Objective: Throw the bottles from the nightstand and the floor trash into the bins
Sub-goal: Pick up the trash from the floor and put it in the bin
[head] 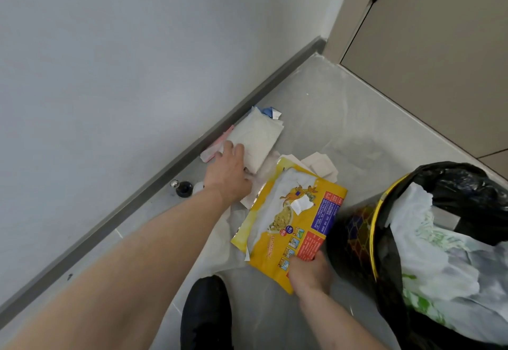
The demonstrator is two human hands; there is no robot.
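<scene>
Floor trash collection under way: the right hand (309,272) grips a yellow packet (291,220) beside the bin (382,228); the left hand (229,168), fingers spread, reaches a white wrapper (257,138), likely grasped next.

a home room corner: grey tiled floor (343,118), white wall (137,47), grey baseboard (170,157), beige door (439,47).
</scene>
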